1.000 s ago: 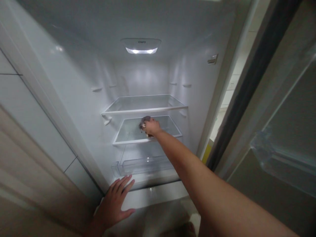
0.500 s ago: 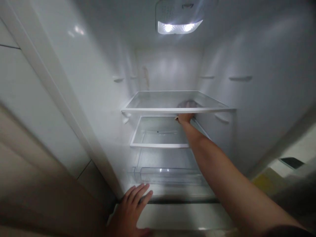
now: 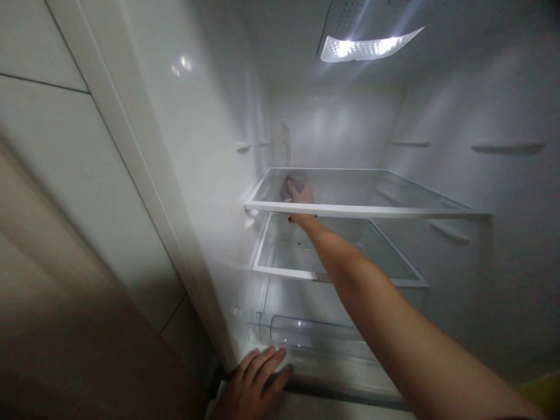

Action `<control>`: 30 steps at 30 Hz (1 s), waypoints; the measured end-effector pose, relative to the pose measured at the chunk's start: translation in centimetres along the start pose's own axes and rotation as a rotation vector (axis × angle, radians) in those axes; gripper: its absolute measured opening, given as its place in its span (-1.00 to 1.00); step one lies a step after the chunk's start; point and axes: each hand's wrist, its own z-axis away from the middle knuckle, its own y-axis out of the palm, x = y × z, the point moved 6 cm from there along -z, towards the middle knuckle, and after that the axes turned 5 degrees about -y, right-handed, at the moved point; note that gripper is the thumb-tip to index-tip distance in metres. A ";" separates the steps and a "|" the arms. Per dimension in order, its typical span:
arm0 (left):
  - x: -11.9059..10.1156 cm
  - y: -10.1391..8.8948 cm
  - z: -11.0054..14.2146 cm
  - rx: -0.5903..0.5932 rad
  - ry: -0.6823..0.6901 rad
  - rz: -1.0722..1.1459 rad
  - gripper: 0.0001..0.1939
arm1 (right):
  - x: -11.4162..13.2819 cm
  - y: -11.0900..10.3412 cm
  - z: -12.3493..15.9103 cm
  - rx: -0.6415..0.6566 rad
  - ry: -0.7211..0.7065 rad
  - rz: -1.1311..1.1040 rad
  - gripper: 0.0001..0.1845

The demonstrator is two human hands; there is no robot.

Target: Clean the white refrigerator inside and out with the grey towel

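Inside a fridge, my right hand (image 3: 303,197) reaches beneath the upper glass shelf (image 3: 376,209), toward the back left. Through the glass I see its fingers closed on a bunched greyish-brown cloth (image 3: 286,188), held near the back wall. The cloth is partly blurred, and whether it touches the wall or the glass I cannot tell. A band circles that wrist. My left hand (image 3: 258,379) lies at the fridge's lower front edge with its fingers spread, holding nothing. Below the right forearm is the lower glass shelf (image 3: 289,272).
A clear plastic drawer (image 3: 315,329) sits at the bottom. The lit lamp (image 3: 371,48) is on the ceiling. Shelf ledges (image 3: 507,148) stick out from the side walls. A brownish stain (image 3: 286,140) marks the back wall. Pale tiles (image 3: 52,134) run along the left outside.
My right hand has swept the cloth from the right side to the left beneath the upper shelf. The view has turned leftward. My left hand stays at the front edge.
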 end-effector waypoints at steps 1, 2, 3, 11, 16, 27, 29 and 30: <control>0.0 0.0 0.0 0.000 0.002 -0.005 -0.42 | 1.8 0.6 0.0 0.019 -0.053 -0.005 -0.06; 0.0 0.0 0.0 0.005 -0.001 -0.009 -0.39 | 3.3 1.1 0.1 0.028 -0.092 -0.013 -0.06; 0.0 -0.1 -0.1 0.020 -0.010 -0.008 -0.35 | 4.5 1.4 0.3 0.036 -0.117 -0.023 -0.06; 0.4 -2.3 -1.1 0.139 -0.066 0.186 0.37 | 5.5 0.5 3.8 0.332 -0.101 -0.061 -0.50; 0.5 -3.3 -1.4 0.101 -0.095 0.186 0.28 | 5.4 -2.7 7.9 0.472 -0.046 -0.082 -0.50; -0.2 -4.8 -2.2 -0.048 -0.007 0.135 0.03 | -9.5 -13.6 17.9 0.531 0.301 0.269 -0.60; -0.2 -4.6 -2.2 -0.050 0.001 0.133 0.01 | -11.4 -14.4 18.9 0.521 0.327 0.312 -0.57; -0.2 -4.5 -2.1 -0.049 0.003 0.133 0.01 | -11.9 -14.4 19.1 0.516 0.326 0.324 -0.54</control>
